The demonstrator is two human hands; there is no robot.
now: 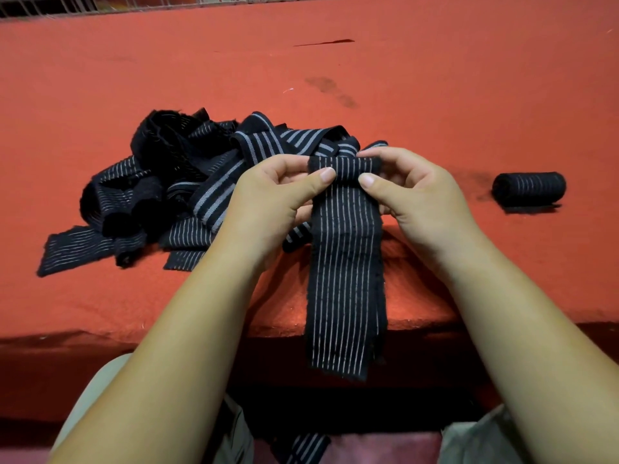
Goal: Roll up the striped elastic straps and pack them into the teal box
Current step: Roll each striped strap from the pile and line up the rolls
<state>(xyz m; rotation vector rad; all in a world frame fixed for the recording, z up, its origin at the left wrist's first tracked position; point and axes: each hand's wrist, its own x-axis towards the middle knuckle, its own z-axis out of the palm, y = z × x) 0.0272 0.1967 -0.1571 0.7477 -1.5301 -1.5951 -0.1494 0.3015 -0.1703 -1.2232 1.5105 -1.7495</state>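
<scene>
- Your left hand (pixel 268 195) pinches the top left corner of a dark strap (pixel 346 279) with thin pale stripes. The thumb presses on the near face and the curled fingers go behind the fabric.
- Your right hand (pixel 422 195) pinches the top right corner the same way, thumb tip on the near face and fingers curled over the top edge.
- The two thumb tips sit close together, only a few stripes apart, just under the strap's top end, which is turned over into a small roll between your hands.
- From that grip the strap hangs flat and straight, crossing the near edge of the table (pixel 435 95), and its cut end hangs free in front of your lap.
- The table is covered in red cloth, with a dark smudge (pixel 330 87) farther out.
- A loose pile of straps (pixel 174 182) lies on the cloth to the left of your hands and just beyond them. Some have thin stripes and others have wider grey bands.
- One finished roll (pixel 529 189) lies on its side to the right, well apart from your right hand.
- A short striped piece (pixel 304 447) shows at the bottom, between your knees.
- A wire grid (pixel 134 5) runs along the far left edge.
</scene>
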